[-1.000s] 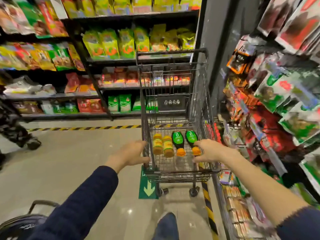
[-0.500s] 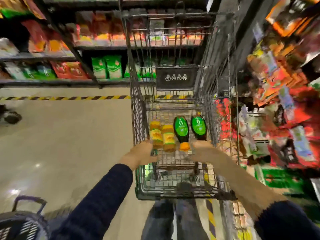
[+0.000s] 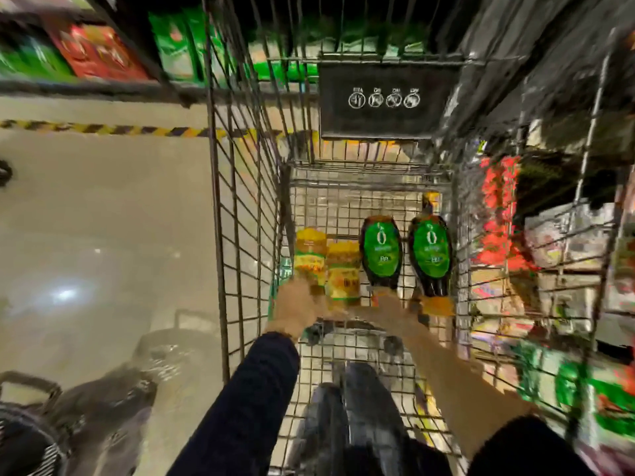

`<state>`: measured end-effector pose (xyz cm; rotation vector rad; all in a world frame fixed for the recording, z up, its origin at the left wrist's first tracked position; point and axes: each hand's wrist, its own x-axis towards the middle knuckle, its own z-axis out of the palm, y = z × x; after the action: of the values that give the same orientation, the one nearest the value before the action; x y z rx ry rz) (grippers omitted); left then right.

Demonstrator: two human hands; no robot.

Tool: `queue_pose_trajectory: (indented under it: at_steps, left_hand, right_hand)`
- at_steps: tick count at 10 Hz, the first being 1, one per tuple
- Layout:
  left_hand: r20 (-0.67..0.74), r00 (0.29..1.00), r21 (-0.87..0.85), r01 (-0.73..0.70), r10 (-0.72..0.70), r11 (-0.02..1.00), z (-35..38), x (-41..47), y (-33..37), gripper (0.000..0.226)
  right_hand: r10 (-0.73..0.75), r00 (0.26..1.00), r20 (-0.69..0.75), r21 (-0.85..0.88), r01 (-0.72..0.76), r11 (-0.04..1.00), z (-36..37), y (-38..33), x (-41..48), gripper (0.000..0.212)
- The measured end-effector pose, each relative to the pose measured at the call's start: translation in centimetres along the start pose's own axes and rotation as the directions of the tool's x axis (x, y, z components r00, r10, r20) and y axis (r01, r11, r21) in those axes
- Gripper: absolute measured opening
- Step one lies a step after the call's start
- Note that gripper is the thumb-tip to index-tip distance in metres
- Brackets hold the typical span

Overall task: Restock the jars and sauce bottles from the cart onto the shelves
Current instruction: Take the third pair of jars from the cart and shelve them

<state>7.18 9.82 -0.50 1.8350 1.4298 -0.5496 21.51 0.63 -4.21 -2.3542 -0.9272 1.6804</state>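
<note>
Both hands reach into the cart. The left hand touches the nearer jar; the right hand meets a sauce bottle at its cap. Motion blur hides how far either hand's fingers are spread. A second jar and second bottle lie just beyond.

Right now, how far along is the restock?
Nothing looks shelved yet: both yellow jars and both green-label sauce bottles lie in the cart. In hand: left hand reaches at the left jar, right hand at the bottle caps; blur hides any grip. Left to do: all four items.
</note>
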Motion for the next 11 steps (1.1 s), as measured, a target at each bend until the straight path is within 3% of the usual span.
queue_pose_trajectory:
  at_steps: [1, 2, 3, 4, 6, 7, 8, 9, 10, 11]
  left_hand:
    - [-0.014, 0.997, -0.072, 0.073, -0.074, 0.995, 1.0, 1.7, -0.5, 0.05]
    - [0.021, 0.996, -0.318, 0.086, -0.084, 0.944, 1.6, 2.9, -0.6, 0.039]
    - [0.062, 0.993, -0.489, 0.116, -0.099, 0.864, 1.8, 3.6, -1.1, 0.041]
    - [0.09, 0.995, -0.568, 0.094, -0.052, 0.818, 2.2, 4.6, -1.8, 0.029]
    - [0.223, 0.97, -0.502, 0.195, -0.092, 0.843, 2.9, 6.9, -3.7, 0.064]
    - [0.215, 0.969, -0.531, 0.221, -0.122, 0.818, 2.5, 6.4, -3.1, 0.044]
    - [0.21, 0.968, -0.59, 0.238, -0.138, 0.772, 2.0, 6.0, -2.8, 0.055]
    - [0.233, 0.961, -0.635, 0.268, -0.151, 0.725, 1.0, 4.9, -1.8, 0.044]
    - [0.222, 0.965, -0.697, 0.255, -0.137, 0.67, -0.1, 3.3, -0.9, 0.061]
    - [0.2, 0.975, -0.718, 0.214, -0.098, 0.662, -2.5, 0.6, 1.7, 0.028]
  right_hand:
    - [0.034, 0.998, 0.06, 0.094, -0.039, 0.995, 0.3, -1.0, 1.0, 0.049]
    - [0.06, 0.996, 0.066, 0.206, -0.072, 0.976, 1.4, -0.5, 2.7, 0.071]
    - [-0.005, 0.995, 0.101, 0.199, -0.016, 0.98, 1.5, -0.3, 3.7, 0.055]
    - [0.01, 0.991, 0.132, 0.288, -0.048, 0.956, 1.2, -0.2, 4.2, 0.053]
    - [0.038, 0.987, 0.157, 0.319, -0.087, 0.944, 1.1, -0.2, 5.0, 0.056]
    - [0.047, 0.992, 0.114, 0.323, -0.082, 0.943, 0.8, -0.2, 4.5, 0.05]
    - [0.062, 0.991, 0.118, 0.362, -0.101, 0.927, 0.3, -0.4, 3.8, 0.06]
    - [0.041, 0.992, 0.119, 0.383, -0.084, 0.92, -0.8, -0.3, 2.9, 0.063]
    - [-0.04, 0.993, 0.11, 0.434, -0.012, 0.901, -3.5, -1.0, 0.6, 0.04]
    - [-0.081, 0.993, 0.088, 0.445, 0.033, 0.895, -5.3, -1.6, -1.1, 0.031]
